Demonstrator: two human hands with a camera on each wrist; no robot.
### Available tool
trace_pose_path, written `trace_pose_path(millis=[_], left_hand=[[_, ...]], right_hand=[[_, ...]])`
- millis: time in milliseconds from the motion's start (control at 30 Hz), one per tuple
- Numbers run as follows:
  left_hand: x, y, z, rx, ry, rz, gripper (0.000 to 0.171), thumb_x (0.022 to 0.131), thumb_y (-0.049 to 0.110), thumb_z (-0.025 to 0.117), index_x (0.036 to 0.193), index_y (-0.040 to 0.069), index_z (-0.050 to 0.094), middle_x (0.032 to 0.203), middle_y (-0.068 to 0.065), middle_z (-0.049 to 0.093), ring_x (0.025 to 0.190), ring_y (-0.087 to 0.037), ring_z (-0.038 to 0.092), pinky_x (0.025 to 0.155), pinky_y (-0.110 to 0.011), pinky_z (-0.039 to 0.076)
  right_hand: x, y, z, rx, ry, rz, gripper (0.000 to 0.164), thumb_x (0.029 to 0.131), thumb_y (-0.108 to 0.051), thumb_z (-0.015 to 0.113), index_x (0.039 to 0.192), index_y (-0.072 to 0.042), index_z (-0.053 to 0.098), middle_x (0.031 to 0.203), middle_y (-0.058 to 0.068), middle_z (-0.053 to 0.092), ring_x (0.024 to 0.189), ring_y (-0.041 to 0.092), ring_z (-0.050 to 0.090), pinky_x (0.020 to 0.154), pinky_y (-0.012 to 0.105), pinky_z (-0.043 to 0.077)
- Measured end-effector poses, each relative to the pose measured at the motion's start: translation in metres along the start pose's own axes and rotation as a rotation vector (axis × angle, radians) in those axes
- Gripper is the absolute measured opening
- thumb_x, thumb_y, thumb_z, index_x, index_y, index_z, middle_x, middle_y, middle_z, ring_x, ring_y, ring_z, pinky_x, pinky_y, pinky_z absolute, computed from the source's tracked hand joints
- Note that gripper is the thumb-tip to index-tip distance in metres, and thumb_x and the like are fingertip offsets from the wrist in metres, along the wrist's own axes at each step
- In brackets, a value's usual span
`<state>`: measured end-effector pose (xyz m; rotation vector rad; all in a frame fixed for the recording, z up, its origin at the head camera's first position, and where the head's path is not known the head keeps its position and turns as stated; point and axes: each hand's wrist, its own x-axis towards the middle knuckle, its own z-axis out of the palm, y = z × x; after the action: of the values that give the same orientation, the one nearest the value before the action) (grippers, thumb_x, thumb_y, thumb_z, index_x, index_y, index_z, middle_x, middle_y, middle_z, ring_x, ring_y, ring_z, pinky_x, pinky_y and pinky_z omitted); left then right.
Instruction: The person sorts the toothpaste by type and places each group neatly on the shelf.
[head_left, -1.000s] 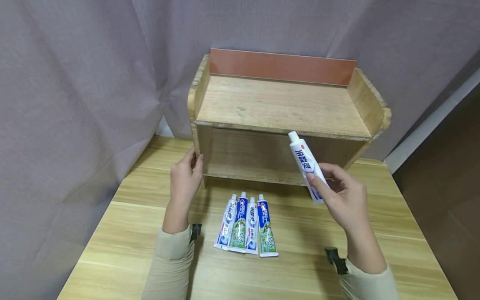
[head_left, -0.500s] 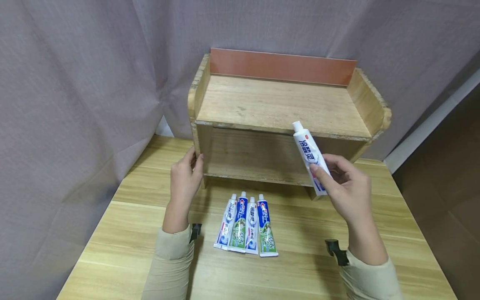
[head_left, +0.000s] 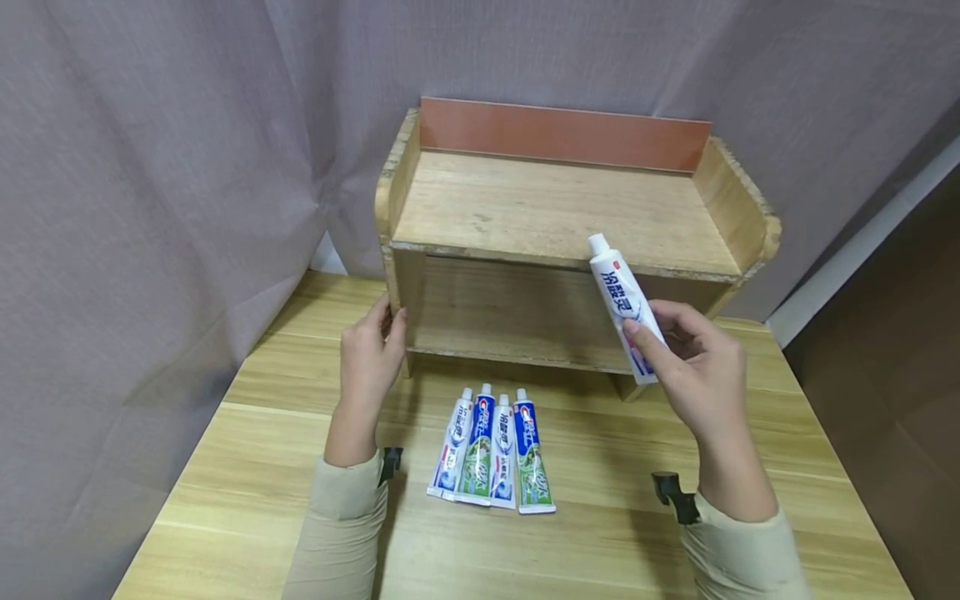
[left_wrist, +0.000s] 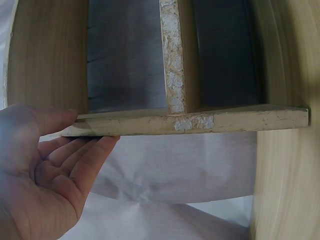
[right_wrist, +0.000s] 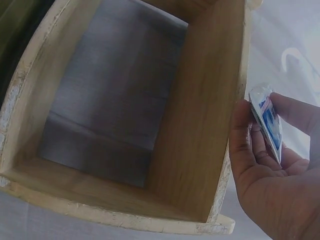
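Note:
My right hand (head_left: 701, 375) pinches a white toothpaste tube (head_left: 621, 292) between thumb and fingers. It is held tilted, white cap up and to the left, in front of the right half of a small two-tier wooden shelf (head_left: 555, 200). In the right wrist view the crimped end of the toothpaste tube (right_wrist: 269, 120) shows beside the shelf's side. My left hand (head_left: 367, 354) grips the front edge of the shelf's left side panel; the left wrist view has the thumb on one face of that panel (left_wrist: 240, 120) and the fingers on the other.
Two white toothpaste tubes (head_left: 504, 458) and two blue-green toothpaste tubes (head_left: 532, 458) lie side by side, caps away, on the wooden table (head_left: 600, 533) before the shelf. A grey curtain (head_left: 187, 167) hangs behind. A brown panel (head_left: 885, 375) stands at the right.
My right hand has raised the held toothpaste tube and shifted it slightly right, so its cap now overlaps the upper shelf board. My left hand and the tubes on the table stay put.

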<state>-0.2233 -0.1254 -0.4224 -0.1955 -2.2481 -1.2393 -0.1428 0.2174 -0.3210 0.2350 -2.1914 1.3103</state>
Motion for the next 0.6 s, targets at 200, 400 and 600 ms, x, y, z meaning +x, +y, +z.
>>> trace_pose_path(millis=[200,400,600], left_hand=[[-0.0001,-0.0004,0.0002,0.001,0.004,0.005,0.028,0.1,0.011,0.063,0.124,-0.002,0.066,0.111,-0.024,0.071,0.098,-0.035,0.073,0.082,-0.035,0.065],[0.0001,-0.0007,0.0001,-0.002,-0.001,0.005,0.028,0.1,0.012,0.062,0.124,-0.003,0.066,0.112,-0.024,0.071,0.098,-0.035,0.073,0.081,-0.034,0.064],[0.0003,-0.0011,0.0002,0.007,0.0,0.0,0.028,0.1,0.012,0.062,0.124,-0.002,0.066,0.111,-0.024,0.071,0.098,-0.035,0.073,0.081,-0.034,0.064]], right_hand=[[0.0021,-0.0018,-0.0003,0.008,0.007,0.008,0.019,0.086,0.0,0.077,0.104,0.006,0.072,0.091,-0.003,0.072,0.077,0.01,0.067,0.069,0.013,0.06],[0.0034,-0.0016,0.0001,0.005,0.021,0.01,0.019,0.086,-0.001,0.077,0.103,0.006,0.073,0.091,-0.004,0.072,0.076,0.01,0.067,0.067,0.013,0.06],[0.0056,-0.0012,0.0005,0.022,0.037,0.001,0.018,0.086,-0.001,0.077,0.103,0.007,0.073,0.09,-0.004,0.072,0.073,0.011,0.066,0.062,0.013,0.058]])
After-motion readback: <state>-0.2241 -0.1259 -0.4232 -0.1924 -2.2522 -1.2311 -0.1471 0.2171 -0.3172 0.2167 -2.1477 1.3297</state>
